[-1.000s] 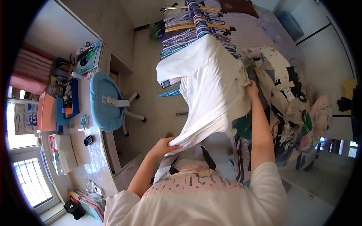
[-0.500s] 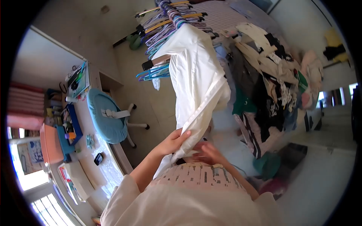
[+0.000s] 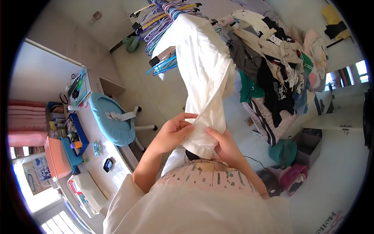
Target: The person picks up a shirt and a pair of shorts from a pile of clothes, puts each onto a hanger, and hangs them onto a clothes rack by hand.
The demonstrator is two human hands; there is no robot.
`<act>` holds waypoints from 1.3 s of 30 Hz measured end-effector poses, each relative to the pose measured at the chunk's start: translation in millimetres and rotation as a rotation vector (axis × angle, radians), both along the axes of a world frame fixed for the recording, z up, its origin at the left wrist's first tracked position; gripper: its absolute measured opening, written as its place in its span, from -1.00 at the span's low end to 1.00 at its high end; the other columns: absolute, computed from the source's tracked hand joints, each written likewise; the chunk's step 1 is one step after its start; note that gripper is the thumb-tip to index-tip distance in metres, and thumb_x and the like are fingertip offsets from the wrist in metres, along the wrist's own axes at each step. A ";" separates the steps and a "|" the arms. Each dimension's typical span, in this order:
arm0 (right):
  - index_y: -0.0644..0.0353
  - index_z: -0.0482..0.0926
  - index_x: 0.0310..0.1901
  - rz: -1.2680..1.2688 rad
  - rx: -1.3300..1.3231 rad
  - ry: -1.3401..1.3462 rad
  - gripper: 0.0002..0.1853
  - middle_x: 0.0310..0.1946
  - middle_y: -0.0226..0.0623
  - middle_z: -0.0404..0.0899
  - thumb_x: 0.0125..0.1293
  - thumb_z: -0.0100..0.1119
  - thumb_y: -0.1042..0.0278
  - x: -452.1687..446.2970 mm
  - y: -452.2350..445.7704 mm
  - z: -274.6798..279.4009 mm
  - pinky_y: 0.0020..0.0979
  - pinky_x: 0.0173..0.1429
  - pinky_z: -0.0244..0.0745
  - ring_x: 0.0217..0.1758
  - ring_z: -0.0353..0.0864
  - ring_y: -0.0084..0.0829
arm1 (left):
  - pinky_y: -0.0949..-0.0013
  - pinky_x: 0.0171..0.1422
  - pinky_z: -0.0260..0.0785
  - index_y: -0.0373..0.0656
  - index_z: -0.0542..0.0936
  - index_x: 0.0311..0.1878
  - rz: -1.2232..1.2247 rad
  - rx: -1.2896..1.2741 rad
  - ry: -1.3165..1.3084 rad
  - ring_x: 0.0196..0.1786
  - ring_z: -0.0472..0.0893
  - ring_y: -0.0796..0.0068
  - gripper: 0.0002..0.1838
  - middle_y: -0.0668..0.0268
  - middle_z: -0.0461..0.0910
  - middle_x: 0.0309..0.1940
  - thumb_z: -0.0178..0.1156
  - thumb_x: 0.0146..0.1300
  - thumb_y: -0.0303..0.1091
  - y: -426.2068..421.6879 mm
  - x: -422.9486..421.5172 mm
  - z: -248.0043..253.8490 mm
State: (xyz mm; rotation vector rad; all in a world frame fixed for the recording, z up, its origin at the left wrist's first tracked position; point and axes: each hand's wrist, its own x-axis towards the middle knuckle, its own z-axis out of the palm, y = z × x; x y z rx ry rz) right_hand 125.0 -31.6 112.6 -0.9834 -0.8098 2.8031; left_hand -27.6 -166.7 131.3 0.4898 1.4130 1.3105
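A white garment (image 3: 204,58) hangs from a hanger at the near end of a rack of colored hangers (image 3: 165,17) and stretches down toward my body. Its lower end, a cuffed edge, lies between my hands. My left hand (image 3: 175,132) pinches the cloth from the left side, with the fingers closed on it. My right hand (image 3: 225,147) grips the same end from the right, the thumb on top of the cloth and the other fingers mostly hidden beneath it.
A large pile of clothes (image 3: 280,58) lies at the right, by the bed. A blue chair (image 3: 113,121) stands at the left beside a desk (image 3: 120,171). Lower right are a teal bin (image 3: 282,153), a gray box (image 3: 307,146) and a magenta basket (image 3: 294,177).
My right hand has left the garment's right side, come down to its lower end and closed there. My left hand has shifted its grip. The cloth is now gathered lengthwise, and the view has turned.
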 end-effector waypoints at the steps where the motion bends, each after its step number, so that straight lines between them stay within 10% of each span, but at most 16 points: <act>1: 0.32 0.27 0.27 0.011 -0.002 -0.003 -0.50 0.10 -0.26 0.46 0.35 0.14 0.40 -0.3 2.2 2.9 -0.35 0.19 0.41 0.14 0.48 -0.43 | 0.62 -0.28 0.29 -0.28 0.37 0.28 0.011 -0.002 -0.003 -0.29 0.46 0.77 -0.59 0.36 0.62 -0.23 0.04 0.37 -0.54 -1.3 0.2 -1.2; 4: 0.30 0.28 0.27 0.082 -0.082 0.059 -0.50 0.09 -0.27 0.46 0.36 0.14 0.35 -2.2 7.3 15.3 -0.35 0.17 0.44 0.13 0.50 -0.41 | 0.64 -0.36 0.20 -0.28 0.39 0.26 0.050 -0.066 -0.089 -0.34 0.40 0.83 -0.62 0.41 0.61 -0.24 0.06 0.39 -0.50 -5.2 4.6 -2.5; 10: 0.26 0.38 0.18 0.239 0.059 0.009 -0.59 0.00 -0.27 0.51 0.39 0.12 0.27 -1.1 16.7 22.3 -0.30 0.12 0.47 0.06 0.53 -0.39 | 0.35 0.21 0.41 -0.42 0.34 0.30 -0.117 0.298 0.040 0.11 0.54 0.38 -0.57 0.10 0.53 0.10 -0.01 0.38 -0.59 -9.0 30.8 -7.0; 15: 0.28 0.36 0.19 0.283 0.348 0.063 -0.58 0.01 -0.24 0.50 0.37 0.12 0.30 -8.5 32.8 25.3 -0.31 0.13 0.47 0.08 0.53 -0.37 | 0.30 0.06 0.56 -0.45 0.51 0.09 -0.163 0.254 -0.406 -0.06 0.66 0.29 -0.70 0.11 0.63 -0.09 0.07 0.33 -0.52 -27.9 28.7 -28.8; 21: 0.32 0.24 0.27 0.290 0.148 0.004 -0.48 0.11 -0.17 0.45 0.30 0.11 0.44 -5.1 43.3 14.6 -0.27 0.19 0.46 0.15 0.50 -0.32 | 0.47 -0.32 0.56 -0.36 0.54 -0.10 0.533 0.014 -0.555 -0.41 0.62 0.47 -0.83 0.27 0.59 -0.30 0.07 0.30 -0.52 8.5 66.7 -21.5; 27: 0.40 0.45 0.12 0.283 0.221 0.119 -0.62 0.08 -0.17 0.54 0.27 0.17 0.55 5.2 52.5 0.9 -0.32 0.23 0.42 0.16 0.53 -0.32 | 0.57 -0.52 0.29 -0.28 0.49 -0.23 0.530 -0.132 -0.019 -0.50 0.57 0.59 -0.94 0.33 0.56 -0.48 0.14 0.29 -0.50 1.5 63.2 -11.7; 33: 0.34 0.40 0.22 0.390 0.180 0.039 -0.55 0.12 -0.26 0.52 0.33 0.16 0.38 9.7 66.4 -9.8 -0.36 0.27 0.35 0.17 0.50 -0.40 | 0.52 -0.32 0.41 -0.25 0.49 -0.17 0.662 -0.035 -0.222 -0.40 0.61 0.54 -0.86 0.34 0.61 -0.37 0.21 0.25 -0.47 18.8 69.9 -16.6; 35: 0.26 0.41 0.22 0.599 0.850 0.043 -0.53 0.10 -0.20 0.47 0.31 0.14 0.30 16.9 72.0 -29.1 -0.42 0.14 0.42 0.11 0.48 -0.40 | 0.48 -0.14 0.43 -0.25 0.51 -0.11 0.628 -0.013 -0.259 -0.22 0.61 0.53 -0.80 0.32 0.60 -0.26 0.23 0.24 -0.43 19.6 68.9 -21.8; 39: 0.22 0.49 0.17 0.661 0.592 -0.062 -0.56 0.11 -0.27 0.48 0.32 0.18 0.20 16.2 66.1 -27.2 -0.47 -0.03 0.48 0.01 0.52 -0.45 | 0.49 -0.04 0.36 -0.24 0.52 0.06 0.734 0.071 -0.430 -0.11 0.55 0.60 -0.67 0.36 0.59 -0.11 0.22 0.32 -0.28 29.0 76.7 -44.7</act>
